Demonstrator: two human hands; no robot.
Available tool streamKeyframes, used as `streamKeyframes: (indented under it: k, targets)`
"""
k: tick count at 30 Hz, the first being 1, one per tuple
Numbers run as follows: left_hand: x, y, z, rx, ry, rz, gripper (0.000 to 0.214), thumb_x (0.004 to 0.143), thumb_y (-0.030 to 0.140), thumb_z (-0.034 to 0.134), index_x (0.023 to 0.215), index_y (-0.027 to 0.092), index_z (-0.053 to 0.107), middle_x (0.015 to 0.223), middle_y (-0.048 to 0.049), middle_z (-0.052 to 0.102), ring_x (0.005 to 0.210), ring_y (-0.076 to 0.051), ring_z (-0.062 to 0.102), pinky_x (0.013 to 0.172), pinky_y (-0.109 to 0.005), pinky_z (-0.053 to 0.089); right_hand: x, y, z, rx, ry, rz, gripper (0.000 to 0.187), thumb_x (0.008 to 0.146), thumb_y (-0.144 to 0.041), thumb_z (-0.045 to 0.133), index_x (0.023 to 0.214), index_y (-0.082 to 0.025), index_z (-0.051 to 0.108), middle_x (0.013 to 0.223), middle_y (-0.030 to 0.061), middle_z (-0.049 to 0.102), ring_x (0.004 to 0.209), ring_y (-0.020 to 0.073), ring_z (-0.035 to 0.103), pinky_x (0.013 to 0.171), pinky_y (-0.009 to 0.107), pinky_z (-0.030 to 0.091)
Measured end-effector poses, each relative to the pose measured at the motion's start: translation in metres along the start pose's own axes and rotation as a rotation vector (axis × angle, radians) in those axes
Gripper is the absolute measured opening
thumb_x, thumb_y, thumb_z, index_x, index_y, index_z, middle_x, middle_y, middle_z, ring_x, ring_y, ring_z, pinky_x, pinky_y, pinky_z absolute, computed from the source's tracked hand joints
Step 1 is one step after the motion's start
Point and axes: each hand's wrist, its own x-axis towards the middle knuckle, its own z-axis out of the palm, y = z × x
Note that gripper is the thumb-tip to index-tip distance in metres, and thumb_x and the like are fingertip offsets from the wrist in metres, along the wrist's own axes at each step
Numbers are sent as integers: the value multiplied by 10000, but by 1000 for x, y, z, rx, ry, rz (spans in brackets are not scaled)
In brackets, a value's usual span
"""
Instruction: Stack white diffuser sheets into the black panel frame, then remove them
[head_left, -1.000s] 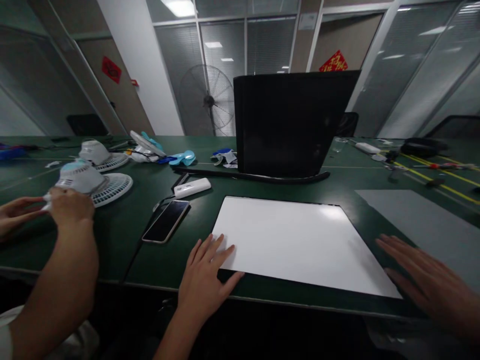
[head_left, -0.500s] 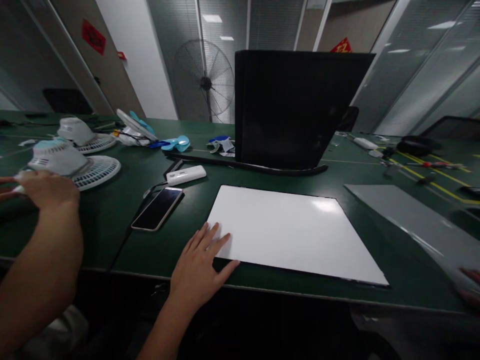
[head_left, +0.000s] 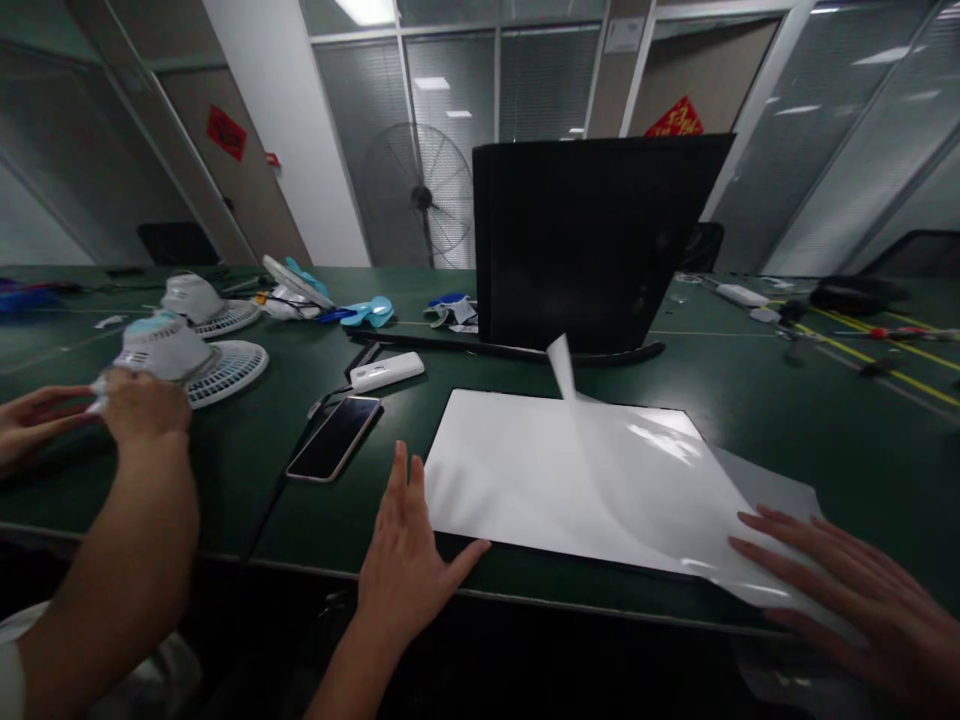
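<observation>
A white rectangular panel (head_left: 499, 470) with thin dark edges lies flat on the green table. Over its right part spreads a thin, glossy, translucent sheet (head_left: 645, 490), whose far left corner curls upward. My left hand (head_left: 405, 560) is beside the panel's near left corner, fingers stretched and thumb apart, holding nothing. At the right, my right hand (head_left: 855, 590) rests with extended fingers on the sheet's near right end, which overhangs the panel. Its thumb is not clear, and motion blurs it a little.
Another person's hands (head_left: 146, 400) work at the left by white fan parts (head_left: 229, 370). A phone (head_left: 335, 438) and a white handheld device (head_left: 387, 371) lie left of the panel. Behind stands a large black monitor-like panel (head_left: 592, 240). Cables and tools (head_left: 892, 335) lie far right.
My right hand has come in from the right, and the translucent sheet has moved left over the panel. My left hand's fingers have shifted off the panel's corner. The view has tilted up.
</observation>
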Motion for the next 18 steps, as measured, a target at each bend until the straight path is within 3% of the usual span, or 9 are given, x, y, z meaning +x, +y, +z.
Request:
streamKeyframes:
  k: [4,6,7,9,10,12,15,18]
  targets:
    - [-3,1,0,-10,93,30,1317,897,533,807,1717,245,-182,1816,-229,-101,1681,-446,56,1251,-714,365,27,-32,1,-196,-33,-233,703,1058,-609,515,1698,-415,296,1676,33,355,1488,385,423,1106,737,486]
    - [-2,2,-3,9,99,53,1237,911,517,798,1738,268,-88,1821,-210,-100,1678,-461,71,1236,-734,374,35,-39,0,-181,-66,-282,743,1066,-595,529,1716,-356,259,1677,51,347,1513,380,385,1097,725,486]
    - [-1,2,-5,23,86,67,1148,915,507,796,1748,287,37,1828,-186,-80,1674,-470,96,1232,-736,381,37,-40,0,-157,-86,-289,754,1069,-584,532,1721,-341,243,1680,57,338,1526,379,360,1106,721,476]
    - [2,3,-8,50,38,109,833,910,488,802,1642,331,438,1841,-117,32,1656,-484,184,1237,-731,384,40,-39,-1,-95,-121,-287,738,1082,-540,515,1727,-338,218,1689,53,319,1547,371,314,1144,713,435]
    - [4,3,-10,57,11,133,639,901,482,811,1497,339,626,1833,-87,128,1639,-484,244,1245,-727,379,41,-37,-1,-66,-138,-284,718,1090,-512,497,1728,-349,212,1691,44,316,1555,363,297,1169,707,408]
    - [7,3,-12,55,-32,169,356,885,476,826,1209,331,805,1768,-68,346,1592,-461,371,1260,-714,373,44,-35,-1,-37,-148,-282,670,1102,-459,449,1724,-383,213,1686,24,328,1557,349,291,1198,698,370]
    - [8,2,-12,50,-75,168,286,879,467,828,1124,319,833,1648,-93,535,1531,-422,483,1248,-696,409,50,-32,2,-64,-99,-244,630,1104,-410,382,1713,-434,224,1682,7,339,1547,335,315,1190,684,388]
    - [9,0,-11,52,-102,146,356,870,476,835,1191,323,817,1625,-110,563,1512,-412,512,1221,-689,450,50,-24,13,-91,-30,-164,627,1094,-435,371,1704,-470,227,1690,3,325,1540,328,334,1182,675,416]
